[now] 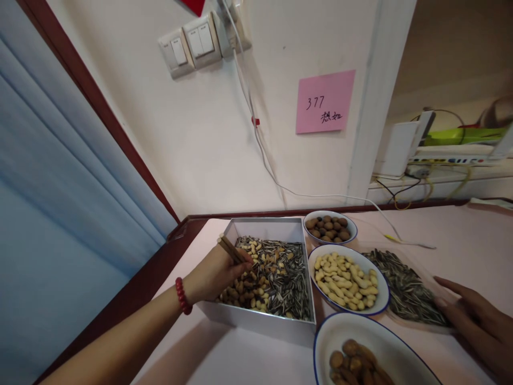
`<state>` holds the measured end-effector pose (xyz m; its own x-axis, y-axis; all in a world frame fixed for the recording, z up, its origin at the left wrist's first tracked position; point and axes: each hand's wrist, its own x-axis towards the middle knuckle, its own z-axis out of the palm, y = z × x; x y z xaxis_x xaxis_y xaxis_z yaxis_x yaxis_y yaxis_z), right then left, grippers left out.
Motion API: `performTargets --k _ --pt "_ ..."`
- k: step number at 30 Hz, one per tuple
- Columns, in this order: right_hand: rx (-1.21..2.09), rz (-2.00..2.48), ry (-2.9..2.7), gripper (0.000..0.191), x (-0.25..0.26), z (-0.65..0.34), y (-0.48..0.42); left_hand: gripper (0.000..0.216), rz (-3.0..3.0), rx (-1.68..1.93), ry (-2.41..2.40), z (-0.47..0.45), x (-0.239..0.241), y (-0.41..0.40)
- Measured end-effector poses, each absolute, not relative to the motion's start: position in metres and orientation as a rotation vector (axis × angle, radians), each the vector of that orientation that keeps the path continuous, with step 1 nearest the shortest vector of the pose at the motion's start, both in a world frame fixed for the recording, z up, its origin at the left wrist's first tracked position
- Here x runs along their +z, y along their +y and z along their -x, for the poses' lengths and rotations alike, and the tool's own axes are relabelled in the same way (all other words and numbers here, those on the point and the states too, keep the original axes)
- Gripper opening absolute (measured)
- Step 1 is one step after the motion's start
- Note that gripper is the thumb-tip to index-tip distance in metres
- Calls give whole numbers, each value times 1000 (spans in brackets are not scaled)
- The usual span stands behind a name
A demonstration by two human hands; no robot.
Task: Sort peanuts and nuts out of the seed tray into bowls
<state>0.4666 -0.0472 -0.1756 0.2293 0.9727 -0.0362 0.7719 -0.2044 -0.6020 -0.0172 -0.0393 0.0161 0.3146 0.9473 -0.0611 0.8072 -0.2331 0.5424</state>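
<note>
My left hand (pixel 214 275) is closed round a pair of brown chopsticks (pixel 231 249), whose tips dip into a square white box (pixel 262 227) filled with mixed sunflower seeds, peanuts and brown nuts. A red bead bracelet (pixel 183 295) circles that wrist. My right hand (pixel 475 315) lies flat with fingers stretched out on the pink table, touching the edge of a clear plate of sunflower seeds (pixel 404 286).
Three blue-rimmed white bowls stand right of the box: brown nuts (pixel 329 227) at the back, peanuts (pixel 347 278) in the middle, almonds (pixel 363 358) nearest. A white cable (pixel 395 232) trails across the table. A pink note (pixel 324 101) hangs on the wall.
</note>
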Motion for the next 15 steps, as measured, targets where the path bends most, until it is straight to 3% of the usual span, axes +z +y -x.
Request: performTargets --k 15 --pt "630 2114 -1542 89 -144 -447 -53 26 -1226 927 1392 24 50 -35"
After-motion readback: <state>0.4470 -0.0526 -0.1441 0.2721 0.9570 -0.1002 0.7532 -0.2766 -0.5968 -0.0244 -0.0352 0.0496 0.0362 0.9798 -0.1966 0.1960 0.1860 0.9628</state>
